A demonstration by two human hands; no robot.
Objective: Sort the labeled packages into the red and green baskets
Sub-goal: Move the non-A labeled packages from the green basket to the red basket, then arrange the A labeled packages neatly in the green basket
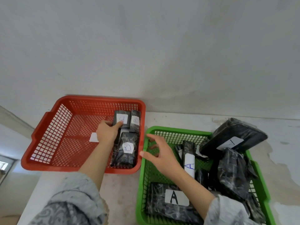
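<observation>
B package (122, 119), long axis pointing away, sits under my left hand (108, 132), fingers resting on it; my right hand (159, 154) hovers spread, empty.

Baskets: 2 — red basket (48, 135), green basket (142, 184).
Hands: 2 — left hand (108, 132), right hand (160, 153).
B packages in red: 3 seen — one (122, 119) under left fingertips, one (135, 120) just right of that grip, one (125, 149) nearer than it.
Loose white label (93, 137) on red floor: 1, left of left hand.
Black packages in green: at least 5, exact count unclear, overlapping; A labels readable: 2 (176, 197) (189, 164), both right of open right hand.
</observation>
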